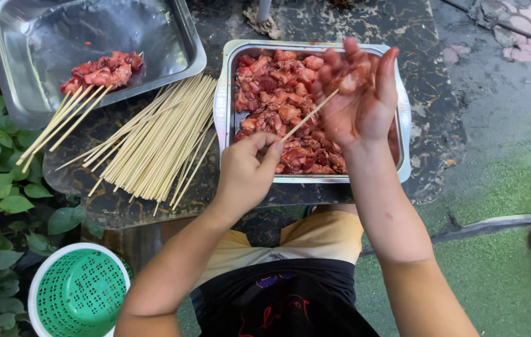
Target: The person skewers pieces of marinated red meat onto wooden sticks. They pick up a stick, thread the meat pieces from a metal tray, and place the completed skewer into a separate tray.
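currently the left hand (247,171) pinches a bamboo skewer (309,114) at its blunt end; the right hand (359,93) cups a meat piece (354,80) above the meat tray (225,106). drive the point through the centre, fingers clear of the tip.

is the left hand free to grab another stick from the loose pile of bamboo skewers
Probably not right now. The left hand is pinching a skewer being pushed into meat in the right hand. The loose pile of bamboo skewers lies close to its left, uncovered, so the path looks open once it lets go.
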